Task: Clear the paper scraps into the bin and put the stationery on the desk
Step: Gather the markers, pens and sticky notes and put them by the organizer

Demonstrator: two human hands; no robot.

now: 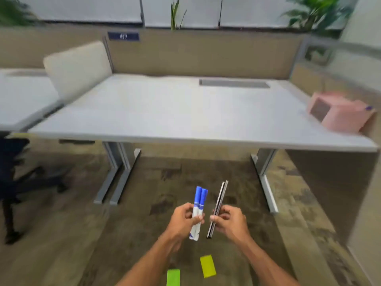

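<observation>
My left hand [183,220] grips two white markers with blue caps [198,207], caps pointing up. My right hand [231,221] holds two thin dark pencils or pens [219,205] upright beside them. Both hands hover above the carpet, in front of the grey desk [175,112]. Two paper scraps lie on the floor below my arms: a yellow one [207,266] and a green one [173,277]. No bin shows in this view.
A pink box [340,112] sits at the desk's right edge. A cream chair back [78,67] stands at the desk's left rear, and a dark office chair [18,182] at far left. Desk legs [117,174] stand ahead on the carpet. A partition runs behind.
</observation>
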